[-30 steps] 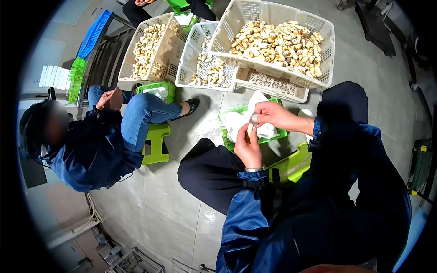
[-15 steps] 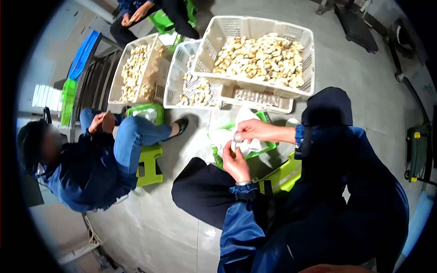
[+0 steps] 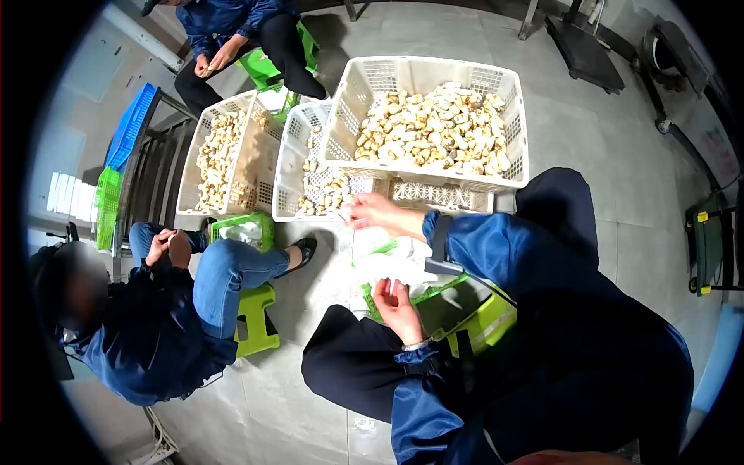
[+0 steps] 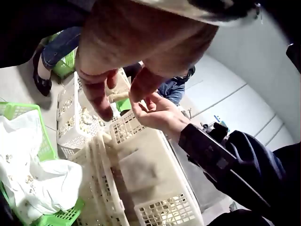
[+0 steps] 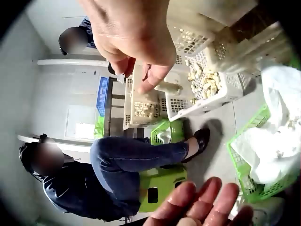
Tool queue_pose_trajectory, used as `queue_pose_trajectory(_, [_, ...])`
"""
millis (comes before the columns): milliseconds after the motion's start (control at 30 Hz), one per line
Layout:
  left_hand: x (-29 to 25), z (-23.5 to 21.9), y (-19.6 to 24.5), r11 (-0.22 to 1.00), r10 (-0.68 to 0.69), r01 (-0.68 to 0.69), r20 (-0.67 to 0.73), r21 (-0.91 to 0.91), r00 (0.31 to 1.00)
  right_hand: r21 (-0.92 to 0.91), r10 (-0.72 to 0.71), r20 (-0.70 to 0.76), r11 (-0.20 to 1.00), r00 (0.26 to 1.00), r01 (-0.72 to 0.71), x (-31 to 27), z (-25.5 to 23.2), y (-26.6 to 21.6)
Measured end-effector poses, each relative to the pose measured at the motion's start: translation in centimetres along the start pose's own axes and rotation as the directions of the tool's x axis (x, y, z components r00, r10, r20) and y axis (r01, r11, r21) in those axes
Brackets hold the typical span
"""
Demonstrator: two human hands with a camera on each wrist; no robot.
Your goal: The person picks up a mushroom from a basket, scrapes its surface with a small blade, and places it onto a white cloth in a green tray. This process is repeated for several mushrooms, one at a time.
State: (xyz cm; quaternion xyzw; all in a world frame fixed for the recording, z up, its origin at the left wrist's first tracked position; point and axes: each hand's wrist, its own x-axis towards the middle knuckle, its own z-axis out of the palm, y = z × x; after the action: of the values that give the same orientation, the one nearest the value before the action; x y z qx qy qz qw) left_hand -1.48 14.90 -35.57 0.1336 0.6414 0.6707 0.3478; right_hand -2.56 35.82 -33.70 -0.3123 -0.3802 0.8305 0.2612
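Note:
My right hand (image 3: pixel 380 213) reaches out over the near end of the low white basket (image 3: pixel 284 178), where several pale mushrooms (image 3: pixel 329 191) lie. In the right wrist view its fingers pinch a small shiny metal blade (image 5: pixel 121 78), partly hidden by the hand. One pale mushroom (image 5: pixel 170 88) shows right at those fingertips, above the basket. My left hand (image 3: pixel 399 312) stays back by my knee, its fingers loosely bent and nothing seen in its grip. In the right wrist view, the left fingers (image 5: pixel 207 200) rise from the bottom edge.
A large white crate (image 3: pixel 434 172) heaped with mushrooms stands ahead, beside another mushroom-filled crate (image 3: pixel 242 159). Between my knees sits a green basket (image 5: pixel 235 160) lined with a white bag (image 3: pixel 391 263). One person (image 3: pixel 147 318) sits at left, another (image 3: pixel 232 39) at the far side.
My hands were together, working on a mushroom with the blade. Since then the right hand has moved away, forward and left to the low basket. The view has tilted up.

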Motion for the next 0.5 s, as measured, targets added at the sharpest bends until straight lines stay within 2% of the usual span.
queue_pose_trajectory(67, [-0.5,0.6,1.3,0.972,-0.216,0.223,0.09,-0.079,0.972,-0.163,-0.082,0.034,0.983,0.996,0.086,0.5,-0.6,-2.6])
queue_pose_trajectory(100, [-0.5,0.6,1.1,0.978,-0.193,0.2,0.118,-0.059,0.974,-0.313,-0.112,0.064,0.941,0.992,0.126,0.3,-1.8,-4.0])
queue_pose_trajectory(133, [-0.5,0.7,1.3,0.978,-0.192,0.202,0.155,-0.054,0.969,-0.519,-0.102,0.087,0.844,0.991,0.132,-0.6,-3.2,-6.3])
queue_pose_trajectory(200, [-0.8,0.9,1.6,0.976,-0.195,0.21,0.188,-0.062,0.963,-0.697,-0.117,-0.056,0.715,0.992,0.045,-3.0,-6.1,-10.9])
queue_pose_trajectory(233, [-0.8,1.3,2.0,0.973,-0.219,0.232,0.249,-0.022,0.943,-0.829,-0.231,-0.16,0.559,0.96,-0.003,-3.7,-8.6,-12.6])
queue_pose_trajectory(267, [-0.9,1.5,2.2,0.968,-0.242,0.249,0.307,0.019,0.92,-0.869,-0.23,-0.137,0.494,0.963,-0.006,-4.2,-11.9,-14.3])
queue_pose_trajectory(300, [-1.1,1.6,1.8,0.97,-0.234,0.242,0.354,0.024,0.905,-0.984,-0.381,-0.05,0.18,0.923,0.021,-4.3,-15.7,-15.2])
queue_pose_trajectory(367, [-1.4,2.0,2.2,0.952,-0.295,0.303,0.41,0.048,0.863,-0.994,-0.278,-0.047,-0.084,0.959,-0.073,-5.7,-19.1,-16.9])
queue_pose_trajectory(400, [-1.4,2.1,2.0,0.954,-0.289,0.297,0.411,0.047,0.864,-0.994,-0.283,-0.044,-0.084,0.958,-0.07,-6.2,-19.7,-16.8])
queue_pose_trajectory(467, [-1.3,2.0,1.4,0.954,-0.295,0.283,0.449,0.095,0.843,-0.989,-0.045,-0.149,0.028,0.988,-0.148,-7.6,-19.6,-16.3])
queue_pose_trajectory(500, [-1.4,2.0,1.5,0.955,-0.293,0.278,0.445,0.1,0.846,-0.992,-0.076,-0.128,0.018,0.989,-0.127,-7.0,-21.1,-14.7])
